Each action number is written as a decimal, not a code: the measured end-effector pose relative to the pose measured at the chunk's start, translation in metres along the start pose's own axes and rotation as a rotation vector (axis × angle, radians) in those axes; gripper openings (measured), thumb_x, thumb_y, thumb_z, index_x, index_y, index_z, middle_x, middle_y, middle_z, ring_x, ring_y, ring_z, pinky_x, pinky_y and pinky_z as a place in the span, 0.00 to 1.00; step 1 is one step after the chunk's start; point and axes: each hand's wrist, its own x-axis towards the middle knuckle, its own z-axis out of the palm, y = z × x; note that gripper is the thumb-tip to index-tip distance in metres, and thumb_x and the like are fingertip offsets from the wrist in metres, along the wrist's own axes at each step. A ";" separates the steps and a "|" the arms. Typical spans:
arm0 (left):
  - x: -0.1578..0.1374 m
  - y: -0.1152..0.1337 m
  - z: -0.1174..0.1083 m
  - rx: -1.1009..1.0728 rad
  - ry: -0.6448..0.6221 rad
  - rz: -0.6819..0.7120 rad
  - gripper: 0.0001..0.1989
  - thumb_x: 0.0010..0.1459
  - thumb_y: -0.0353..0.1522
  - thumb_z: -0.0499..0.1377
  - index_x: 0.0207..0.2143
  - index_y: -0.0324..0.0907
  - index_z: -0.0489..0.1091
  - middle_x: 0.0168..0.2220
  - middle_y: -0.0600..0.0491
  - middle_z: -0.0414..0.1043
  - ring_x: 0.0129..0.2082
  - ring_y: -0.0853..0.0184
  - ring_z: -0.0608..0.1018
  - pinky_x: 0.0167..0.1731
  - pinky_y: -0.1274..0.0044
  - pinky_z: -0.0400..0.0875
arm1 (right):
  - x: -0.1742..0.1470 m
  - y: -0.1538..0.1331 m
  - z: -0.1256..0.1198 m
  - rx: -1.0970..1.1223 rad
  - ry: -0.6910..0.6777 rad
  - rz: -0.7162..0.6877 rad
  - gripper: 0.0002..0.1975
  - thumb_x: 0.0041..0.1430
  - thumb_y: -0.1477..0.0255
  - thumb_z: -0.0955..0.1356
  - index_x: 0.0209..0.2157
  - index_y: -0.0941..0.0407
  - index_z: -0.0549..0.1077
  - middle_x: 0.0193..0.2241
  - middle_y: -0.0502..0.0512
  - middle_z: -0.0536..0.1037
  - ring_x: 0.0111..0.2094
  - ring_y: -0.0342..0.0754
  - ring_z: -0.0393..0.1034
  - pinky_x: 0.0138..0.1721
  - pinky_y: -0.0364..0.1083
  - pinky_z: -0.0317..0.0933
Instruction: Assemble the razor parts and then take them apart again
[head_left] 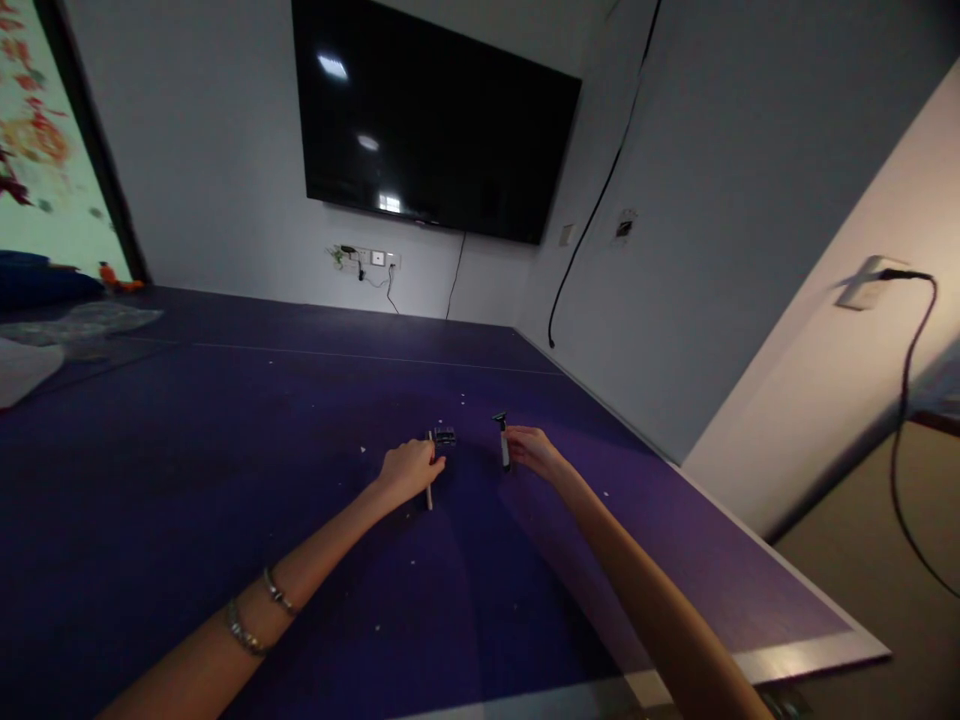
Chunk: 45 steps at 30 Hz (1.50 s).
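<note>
My right hand [531,450] pinches a safety razor [504,452] by its pale handle, with the dark head at the top. The razor is nearly upright just above the purple table [315,600]. To its left, my left hand [409,470] is closed around a slim, pale stick-like thing [430,497] whose ends show above and below the fingers; its exact kind is unclear. Right beside that hand is a small dark, shiny box-like piece [445,437], and I cannot tell whether the fingers touch it.
Small white scraps are scattered over the tabletop. Clear plastic wrapping [97,320] lies at the far left, near a dark blue bundle [45,278] and an orange item [116,277]. A television [442,120] hangs on the wall; a black cable [600,195] dangles at right.
</note>
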 end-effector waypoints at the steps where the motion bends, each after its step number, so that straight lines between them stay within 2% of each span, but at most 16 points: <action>1: 0.000 -0.002 0.003 0.006 -0.012 -0.004 0.17 0.57 0.41 0.48 0.31 0.40 0.71 0.33 0.46 0.74 0.35 0.60 0.77 0.33 0.74 0.68 | 0.002 -0.001 -0.013 -0.068 0.037 0.005 0.04 0.40 0.74 0.70 0.23 0.59 0.71 0.16 0.47 0.70 0.17 0.39 0.63 0.22 0.39 0.59; 5: 0.001 -0.007 0.013 0.019 -0.037 -0.007 0.18 0.57 0.42 0.48 0.31 0.39 0.72 0.33 0.45 0.74 0.36 0.57 0.77 0.33 0.71 0.69 | 0.008 -0.006 -0.056 -0.366 0.173 0.013 0.06 0.43 0.73 0.66 0.16 0.59 0.70 0.09 0.46 0.64 0.14 0.39 0.59 0.18 0.38 0.54; 11: 0.000 -0.006 0.022 0.042 -0.046 -0.023 0.18 0.55 0.42 0.49 0.31 0.38 0.72 0.33 0.43 0.75 0.36 0.55 0.77 0.33 0.68 0.70 | 0.016 -0.005 -0.092 -0.779 0.290 -0.029 0.07 0.41 0.76 0.66 0.16 0.59 0.74 0.10 0.47 0.67 0.21 0.43 0.67 0.22 0.37 0.54; 15: -0.002 -0.005 0.025 0.053 -0.067 -0.039 0.16 0.55 0.37 0.49 0.33 0.38 0.73 0.33 0.42 0.75 0.36 0.56 0.77 0.33 0.69 0.70 | 0.021 0.002 -0.099 -0.972 0.327 -0.079 0.07 0.41 0.76 0.66 0.20 0.58 0.77 0.16 0.50 0.73 0.28 0.47 0.71 0.24 0.38 0.54; 20: -0.004 -0.004 0.025 0.055 -0.054 -0.047 0.16 0.56 0.35 0.48 0.34 0.38 0.73 0.35 0.42 0.75 0.37 0.57 0.77 0.35 0.69 0.70 | 0.025 0.009 -0.099 -1.126 0.347 -0.111 0.07 0.42 0.77 0.66 0.19 0.60 0.77 0.18 0.54 0.75 0.28 0.49 0.72 0.26 0.39 0.56; 29: -0.001 -0.005 0.024 0.048 -0.051 -0.085 0.15 0.55 0.34 0.48 0.34 0.38 0.73 0.36 0.42 0.75 0.38 0.58 0.77 0.35 0.71 0.70 | 0.018 0.010 -0.094 -1.205 0.381 -0.127 0.07 0.43 0.77 0.66 0.20 0.59 0.76 0.21 0.59 0.76 0.27 0.50 0.72 0.27 0.41 0.58; 34: 0.001 -0.007 0.020 0.022 -0.018 -0.109 0.15 0.55 0.35 0.48 0.34 0.39 0.73 0.36 0.43 0.75 0.38 0.59 0.77 0.36 0.72 0.69 | 0.011 0.001 -0.070 -1.135 0.395 -0.210 0.11 0.48 0.76 0.63 0.26 0.60 0.78 0.27 0.63 0.78 0.34 0.53 0.73 0.31 0.42 0.60; 37: 0.002 -0.007 0.016 0.007 0.018 -0.102 0.16 0.56 0.36 0.48 0.34 0.39 0.73 0.36 0.44 0.75 0.37 0.59 0.77 0.35 0.72 0.69 | 0.012 -0.002 -0.040 -1.058 0.346 -0.297 0.12 0.50 0.75 0.63 0.33 0.59 0.77 0.33 0.60 0.78 0.38 0.50 0.72 0.36 0.41 0.61; 39: 0.002 -0.005 0.012 -0.003 0.036 -0.100 0.16 0.56 0.36 0.47 0.33 0.39 0.73 0.36 0.44 0.75 0.37 0.59 0.77 0.35 0.72 0.68 | 0.014 -0.001 -0.013 -0.961 0.295 -0.340 0.12 0.51 0.74 0.64 0.36 0.59 0.76 0.35 0.58 0.78 0.36 0.47 0.72 0.36 0.40 0.62; 41: 0.001 -0.002 0.008 -0.010 0.050 -0.104 0.17 0.57 0.37 0.47 0.34 0.39 0.73 0.36 0.45 0.75 0.37 0.59 0.77 0.36 0.72 0.68 | 0.013 0.000 0.017 -0.679 0.196 -0.335 0.13 0.50 0.72 0.65 0.38 0.61 0.75 0.32 0.58 0.78 0.31 0.46 0.72 0.31 0.41 0.64; 43: -0.001 0.002 0.004 -0.014 0.054 -0.109 0.17 0.57 0.37 0.47 0.35 0.40 0.72 0.36 0.45 0.75 0.38 0.60 0.76 0.36 0.72 0.68 | 0.010 0.001 0.047 -0.406 0.110 -0.252 0.15 0.48 0.72 0.68 0.40 0.61 0.73 0.27 0.55 0.76 0.25 0.44 0.71 0.25 0.41 0.64; 45: -0.003 0.006 0.001 -0.016 0.049 -0.108 0.16 0.58 0.37 0.47 0.36 0.40 0.72 0.36 0.45 0.75 0.38 0.60 0.76 0.37 0.72 0.67 | 0.004 0.002 0.073 -0.159 0.034 -0.138 0.17 0.46 0.72 0.70 0.41 0.60 0.71 0.24 0.52 0.75 0.22 0.42 0.69 0.23 0.40 0.64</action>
